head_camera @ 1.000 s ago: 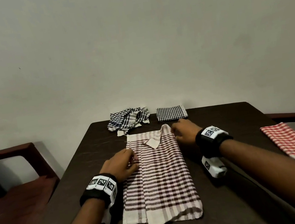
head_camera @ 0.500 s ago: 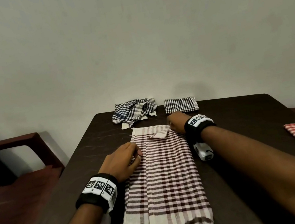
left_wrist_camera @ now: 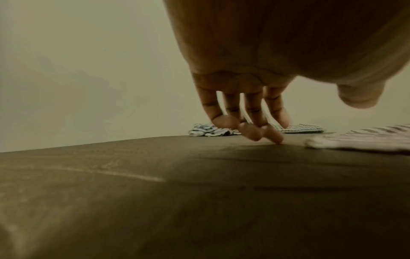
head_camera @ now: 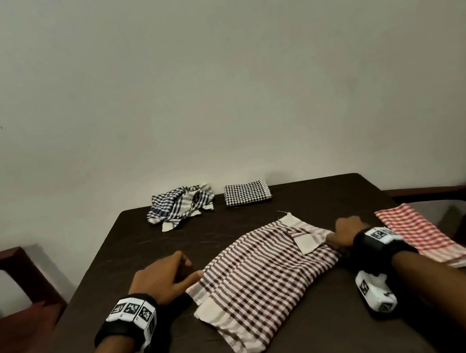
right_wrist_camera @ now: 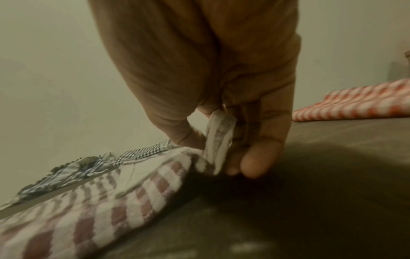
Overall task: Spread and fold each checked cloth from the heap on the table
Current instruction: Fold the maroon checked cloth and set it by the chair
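brown checked cloth (head_camera: 261, 276) now lies slanted, left hand (head_camera: 162, 277) seemingly off it.

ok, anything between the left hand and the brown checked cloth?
Nothing visible. The left hand is open over bare table just left of the brown cloth, with only a small gap of tabletop between them. The right hand already pinches the cloth's far-right edge.

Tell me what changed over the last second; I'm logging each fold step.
The brown-and-white checked cloth has swung from lengthwise to slanting across the dark table, pulled rightwards by the right hand, which pinches its end. The left hand has let go and now sits beside it. The crumpled heap, black-and-white folded cloth and red checked cloth stayed.
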